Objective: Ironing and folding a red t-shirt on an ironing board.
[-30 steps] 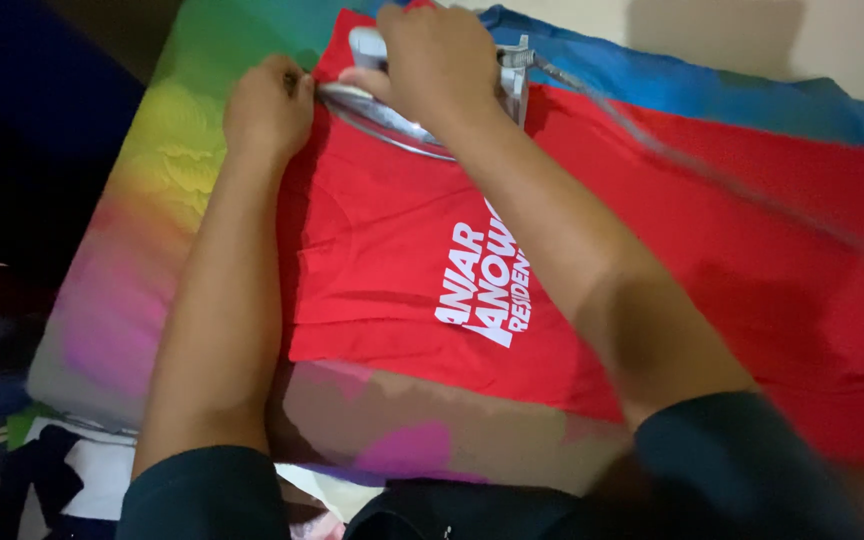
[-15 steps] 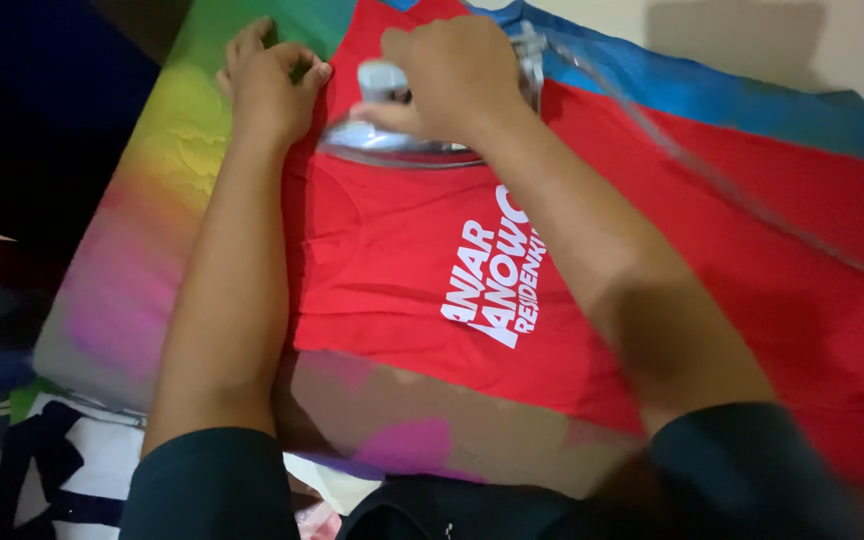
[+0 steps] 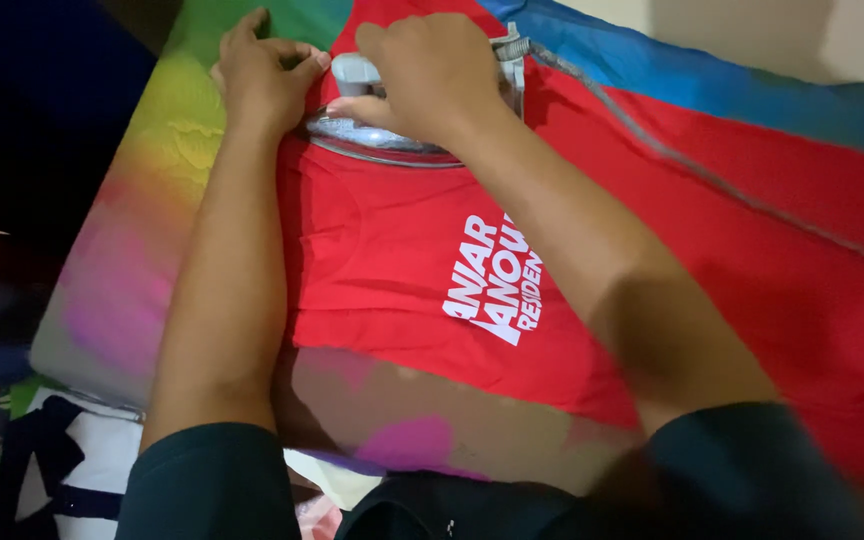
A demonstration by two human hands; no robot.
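The right hand (image 3: 432,70) is closed around the handle of the iron (image 3: 382,135), which sits flat on the far left part of the red shirt (image 3: 392,270). The left hand (image 3: 262,75) is just beside the iron, its fingers curled together and pinching the edge of the shirt. The shirt lies spread on a colourful cloth (image 3: 142,230), and the grey cord (image 3: 692,165) runs over it to the right

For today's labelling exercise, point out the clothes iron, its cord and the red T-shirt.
clothes iron (image 3: 372,143): head view, shiny soleplate edge.
cord (image 3: 692,168): head view, mid-length.
red T-shirt (image 3: 372,260): head view, plain cloth beside the white print.
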